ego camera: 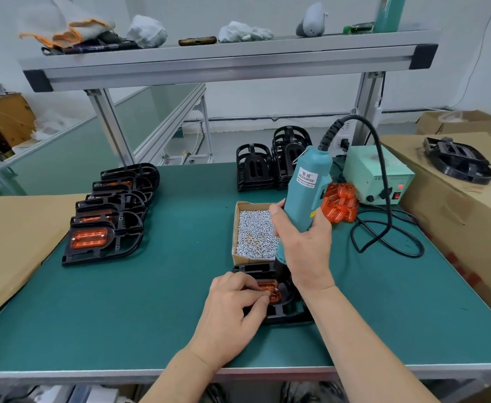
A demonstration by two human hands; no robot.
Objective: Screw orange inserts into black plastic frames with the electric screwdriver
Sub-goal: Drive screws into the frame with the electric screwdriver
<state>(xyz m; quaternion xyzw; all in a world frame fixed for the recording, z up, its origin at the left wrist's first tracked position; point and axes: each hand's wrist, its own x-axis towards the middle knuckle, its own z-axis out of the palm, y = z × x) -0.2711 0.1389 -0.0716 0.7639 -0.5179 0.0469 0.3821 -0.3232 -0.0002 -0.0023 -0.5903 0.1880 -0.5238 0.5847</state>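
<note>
While the left hand (pixel 232 303) pinches the orange insert (pixel 269 290) steady in the black frame (pixel 282 312) on the tabletop (pixel 151 301), the right hand's (pixel 302 237) fingers grip the electric screwdriver (pixel 305 193) upright over it, likely to drive a screw.

The white label on the electric screwdriver (pixel 308 196) I hold reads KEENWISE, under two Chinese characters. The green power box (pixel 373 171) shows only the letters LE.
</note>
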